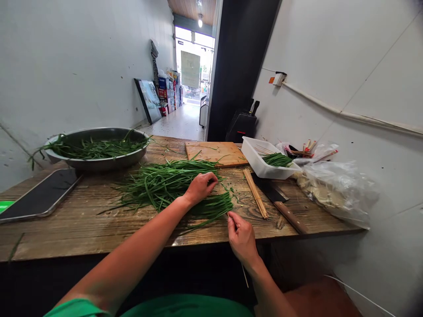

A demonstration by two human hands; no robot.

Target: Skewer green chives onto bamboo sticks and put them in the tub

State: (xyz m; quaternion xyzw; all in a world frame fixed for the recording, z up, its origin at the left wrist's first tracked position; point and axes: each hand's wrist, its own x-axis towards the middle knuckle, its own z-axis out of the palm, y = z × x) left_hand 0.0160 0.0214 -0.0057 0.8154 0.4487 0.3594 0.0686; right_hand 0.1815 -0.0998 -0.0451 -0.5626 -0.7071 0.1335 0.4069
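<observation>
Seemingly – skewer (245, 276) between right-hand fingers (233, 217).

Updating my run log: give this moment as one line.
left hand: over chives | right hand: pinching skewer | cleaver: on wooden table

a framed panel (150, 99) leans beside stacked boxes (169, 94); a bulb (200, 21) glows above.

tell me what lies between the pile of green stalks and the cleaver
In the head view, a bundle of thin wooden sticks lies between the green stalks and the cleaver, with small green scraps scattered nearer the stalks.
</observation>
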